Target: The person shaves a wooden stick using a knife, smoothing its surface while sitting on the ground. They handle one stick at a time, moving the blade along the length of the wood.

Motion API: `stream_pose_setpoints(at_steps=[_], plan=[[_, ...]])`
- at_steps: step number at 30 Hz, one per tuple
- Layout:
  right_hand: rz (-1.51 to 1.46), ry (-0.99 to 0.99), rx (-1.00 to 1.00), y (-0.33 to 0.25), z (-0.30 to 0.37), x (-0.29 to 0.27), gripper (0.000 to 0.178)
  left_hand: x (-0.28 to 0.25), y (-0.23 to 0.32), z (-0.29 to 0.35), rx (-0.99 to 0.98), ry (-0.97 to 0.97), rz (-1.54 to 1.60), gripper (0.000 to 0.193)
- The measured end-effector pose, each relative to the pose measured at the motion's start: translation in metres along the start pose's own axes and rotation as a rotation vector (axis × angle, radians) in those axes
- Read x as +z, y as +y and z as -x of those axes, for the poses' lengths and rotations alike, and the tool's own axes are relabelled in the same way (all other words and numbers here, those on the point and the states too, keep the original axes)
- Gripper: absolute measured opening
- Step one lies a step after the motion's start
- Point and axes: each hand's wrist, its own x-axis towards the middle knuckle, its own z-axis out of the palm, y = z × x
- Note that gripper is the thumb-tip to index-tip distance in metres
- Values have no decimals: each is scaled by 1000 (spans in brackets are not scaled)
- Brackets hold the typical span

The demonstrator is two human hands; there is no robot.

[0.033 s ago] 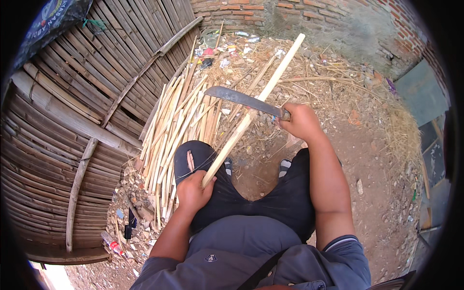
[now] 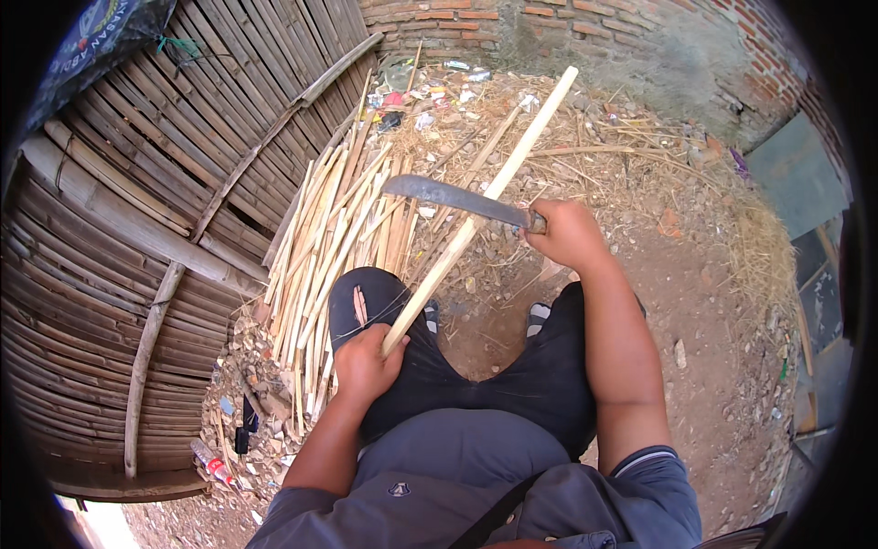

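My left hand point(image 2: 367, 366) is wrapped round the lower end of a long pale bamboo strip point(image 2: 519, 151) by my left knee. The strip slants away up to the right, its far end over the littered ground. In my right hand point(image 2: 567, 234) is the handle of a machete point(image 2: 439, 191). Its dark, curved blade points left and lies across the strip around its middle; whether the edge bites into the wood, I cannot tell. A pile of similar bamboo strips point(image 2: 315, 256) lies on the ground beyond and beside my left leg.
A bamboo-slat wall point(image 2: 101, 366) rises close on the left, with a brick wall point(image 2: 604, 41) at the back. Rubbish and straw point(image 2: 457, 91) cover the ground ahead. A plastic bottle point(image 2: 212, 460) lies at lower left. Grey sheets point(image 2: 800, 188) stand at the right.
The machete and my right hand have shifted slightly left and down along the strip. My left hand stays in place, and the strip has hardly moved.
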Motion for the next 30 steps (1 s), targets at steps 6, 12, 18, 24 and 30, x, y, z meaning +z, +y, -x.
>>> stream_pose_setpoints(at_steps=[6,12,18,24,30], plan=[[-8,-126,-113,-5,-1,10,28,-5,4,0,29,-20,-1,23],[-37,-22,132,7,-5,-3,27,-2,5,0,-35,28,66,23],[25,-71,-188,-11,4,19,27,-3,4,-1,28,44,64,23],[-78,-103,-24,2,-5,16,24,-3,1,0,-1,16,59,22],[-11,-55,80,8,-3,13,28,-1,3,1,-13,48,59,23]])
